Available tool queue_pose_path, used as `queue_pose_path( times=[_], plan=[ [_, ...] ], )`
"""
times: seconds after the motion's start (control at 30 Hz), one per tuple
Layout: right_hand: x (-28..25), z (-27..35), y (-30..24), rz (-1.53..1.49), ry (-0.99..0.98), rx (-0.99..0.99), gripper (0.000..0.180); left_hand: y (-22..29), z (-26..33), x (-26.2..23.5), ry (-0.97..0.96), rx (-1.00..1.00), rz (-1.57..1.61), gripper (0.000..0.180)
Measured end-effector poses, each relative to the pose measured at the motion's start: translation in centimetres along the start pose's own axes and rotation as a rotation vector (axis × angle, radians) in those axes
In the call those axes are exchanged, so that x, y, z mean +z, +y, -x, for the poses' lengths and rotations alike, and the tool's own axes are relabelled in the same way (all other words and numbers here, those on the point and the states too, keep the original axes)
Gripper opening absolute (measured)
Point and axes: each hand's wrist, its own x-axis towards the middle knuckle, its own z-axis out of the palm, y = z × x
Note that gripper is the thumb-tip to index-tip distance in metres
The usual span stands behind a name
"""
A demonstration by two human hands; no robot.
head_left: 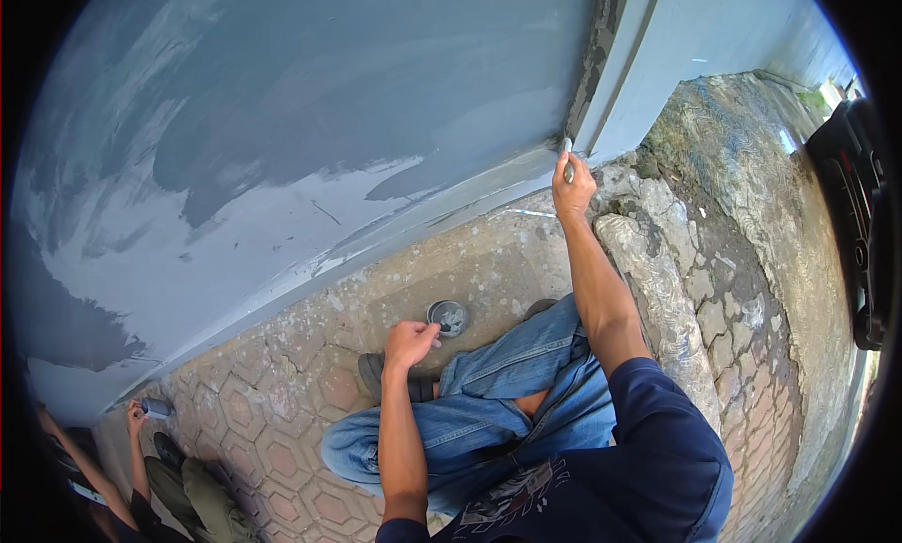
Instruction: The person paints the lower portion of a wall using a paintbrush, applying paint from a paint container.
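Observation:
My right hand [573,188] is closed around a small paintbrush [568,171], reaching out to the lower corner where the grey-blue wall [395,83] meets a light blue post [620,83]. The brush's pale tip touches or nearly touches that corner; its bristles are too small to make out. Nearer to me, my left hand [410,345] pinches the near left rim of a small round paint cup [453,319]. Grey paint smears coat the inside of the cup. Whether its base rests on the ground is unclear.
Another person's hand [137,417] holds a dark cup [156,409] at the lower left. Paint-spotted hexagonal pavers [268,430] lie beneath me. A raised rough concrete edge [648,280] runs along my right. A black vehicle [850,214] stands at the far right.

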Motion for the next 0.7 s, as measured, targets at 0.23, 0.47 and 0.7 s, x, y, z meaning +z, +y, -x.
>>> queue_pose_path(
  times=[0.23, 0.47, 0.7],
  plan=[
    [0.8, 3.6, -6.2, -0.269, -0.174, 0.054, 0.014, -0.8, 0.0, 0.1, 0.021, 0.047, -0.014, 0.039],
    [-1.1, 1.1, -7.2, -0.693, -0.385, 0.951, 0.036, -0.8, 0.2, 0.0, 0.031, 0.052, -0.036, 0.039],
    [-5.4, -2.4, -5.2, -1.693, -0.525, 1.413, 0.061, -0.7, 0.0, -0.2, 0.052, 0.06, -0.057, 0.039]
  ],
)
